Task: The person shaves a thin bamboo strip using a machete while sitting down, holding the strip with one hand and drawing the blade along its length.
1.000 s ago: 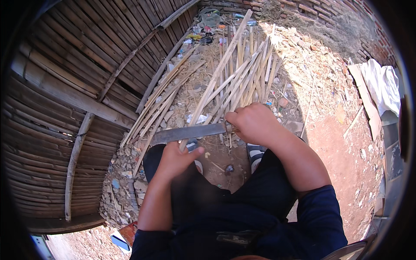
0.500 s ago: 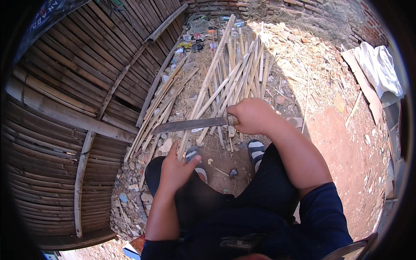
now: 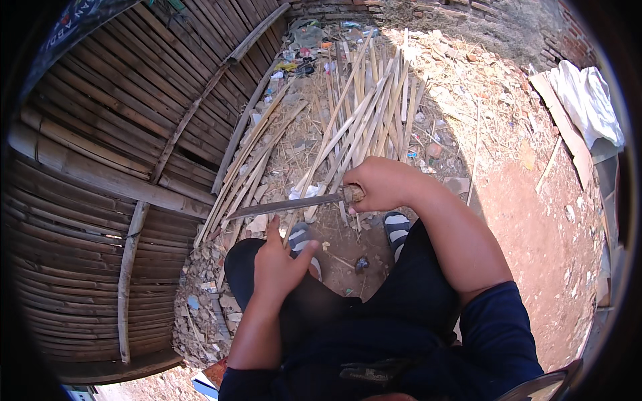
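Above the near ground [image 3: 521,194], the right grip [image 3: 381,184] is clamping a knife [image 3: 287,206], now turning more edge-on across a wooden strip [image 3: 332,127], likely presenting its edge. The left grip [image 3: 279,264] is spreading thumb and forefinger at the strip's near end; cannot tell any hold. Farther strips [image 3: 378,100] are lying between the left bamboo wall [image 3: 73,260] and far brick wall [image 3: 461,13].

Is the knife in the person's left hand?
No, the knife is gripped in the right hand, its blade pointing left.
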Tool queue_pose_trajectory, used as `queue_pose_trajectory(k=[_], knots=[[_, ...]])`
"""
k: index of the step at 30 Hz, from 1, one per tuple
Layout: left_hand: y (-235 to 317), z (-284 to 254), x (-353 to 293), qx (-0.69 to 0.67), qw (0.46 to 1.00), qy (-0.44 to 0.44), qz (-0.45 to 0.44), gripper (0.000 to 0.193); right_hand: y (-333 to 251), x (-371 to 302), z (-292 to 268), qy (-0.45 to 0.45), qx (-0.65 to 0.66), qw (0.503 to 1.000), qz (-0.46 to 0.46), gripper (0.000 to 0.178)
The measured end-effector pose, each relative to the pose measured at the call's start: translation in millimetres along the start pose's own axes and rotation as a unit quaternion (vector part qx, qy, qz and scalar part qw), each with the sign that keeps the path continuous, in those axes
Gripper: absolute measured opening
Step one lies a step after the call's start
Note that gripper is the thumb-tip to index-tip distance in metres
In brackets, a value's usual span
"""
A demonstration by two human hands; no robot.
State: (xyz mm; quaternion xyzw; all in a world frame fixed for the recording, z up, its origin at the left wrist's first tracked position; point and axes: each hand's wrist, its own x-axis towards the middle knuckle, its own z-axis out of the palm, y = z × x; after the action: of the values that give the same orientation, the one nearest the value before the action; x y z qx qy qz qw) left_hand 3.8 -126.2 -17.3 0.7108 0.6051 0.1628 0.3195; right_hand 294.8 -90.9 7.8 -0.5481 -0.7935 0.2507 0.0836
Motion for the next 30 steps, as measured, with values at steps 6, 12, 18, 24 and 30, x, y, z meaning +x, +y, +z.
queue_pose_trajectory(k=[6, 12, 18, 24, 30], knots=[[-5, -7, -6, 0.058, 0.998, -0.006, 0.033, 0.103, 24, -8, -14, 0.1, -0.004, 0.994, 0.041, 0.043], [-9, -11, -14, 0.036, 0.998, 0.021, 0.047, 0.1, 8, -9, -15, 0.104, -0.028, 0.993, 0.048, 0.038], [-10, -15, -18, 0.018, 0.998, 0.011, 0.051, 0.089, 11, -4, -14, 0.068, -0.045, 0.996, 0.035, 0.034], [-29, -3, -9, -0.014, 0.996, 0.037, 0.079, 0.075, 6, 1, -11, 0.061, -0.049, 0.996, 0.052, 0.033], [-31, -9, -7, -0.02, 0.996, 0.003, 0.086, 0.067, 13, 4, 1, 0.061, -0.037, 0.997, -0.02, 0.032]])
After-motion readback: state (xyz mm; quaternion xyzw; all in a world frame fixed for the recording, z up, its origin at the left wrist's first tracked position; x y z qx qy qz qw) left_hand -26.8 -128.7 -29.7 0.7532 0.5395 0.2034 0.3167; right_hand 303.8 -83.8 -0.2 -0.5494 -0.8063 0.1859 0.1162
